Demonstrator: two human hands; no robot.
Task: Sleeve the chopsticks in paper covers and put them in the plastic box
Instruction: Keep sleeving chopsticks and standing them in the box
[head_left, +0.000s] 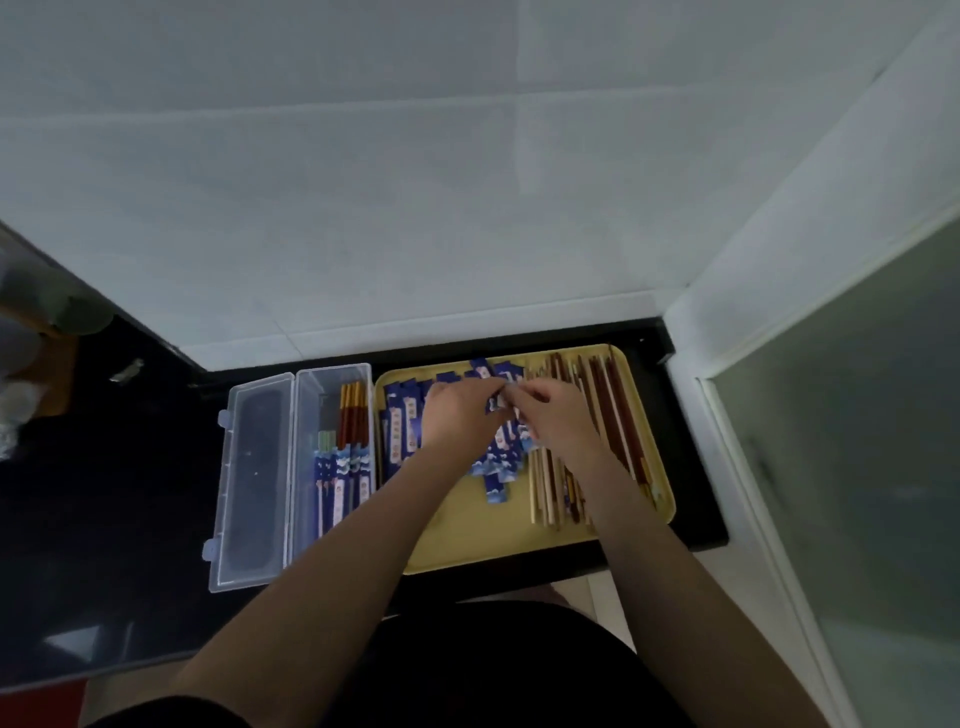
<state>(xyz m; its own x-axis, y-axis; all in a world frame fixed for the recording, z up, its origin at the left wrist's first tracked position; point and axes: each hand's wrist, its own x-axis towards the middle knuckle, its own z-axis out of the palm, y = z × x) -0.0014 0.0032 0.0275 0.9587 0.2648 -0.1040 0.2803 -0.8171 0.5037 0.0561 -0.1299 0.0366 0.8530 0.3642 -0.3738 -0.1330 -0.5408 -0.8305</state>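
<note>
Two bare forearms enter from the lower edge; left hand (457, 410) and right hand (553, 415) carry no gloves, rings or watch that can be made out (frame is soft). Short dark sleeve (171, 714) at the left upper arm; dark, apparently black garment (498, 670) over the torso.

View: single head-worn wide-angle camera, set above the person's torso and looking forward and steeply down, so both forearms enter from the lower edge and run up toward frame centre. Coverage: dark tabletop (130, 519) in the middle and lower left, seen at arm's length, with the yellow tray (457, 540) and clear plastic box (254, 467) just below centre; pale tiled wall (415, 208) fills the upper half, bowed by lens distortion. No second view; nothing shared.
</note>
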